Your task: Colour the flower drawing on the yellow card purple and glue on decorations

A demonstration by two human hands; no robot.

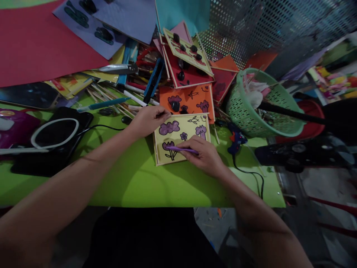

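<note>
Near the front edge of the worktop [125,186], our right hand [205,155] grips a purple pen [175,148] over the framed yellow drawing [185,126]; our left hand [145,120] touches its far-left corner, grip unclear. Poorly steadied, it could skid, smearing ink.

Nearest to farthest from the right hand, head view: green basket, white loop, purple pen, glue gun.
1. Purple pen, in the right hand.
2. Glue gun, to the hand's right.
3. Green basket, farther right and up.
4. White loop, far left.
</note>
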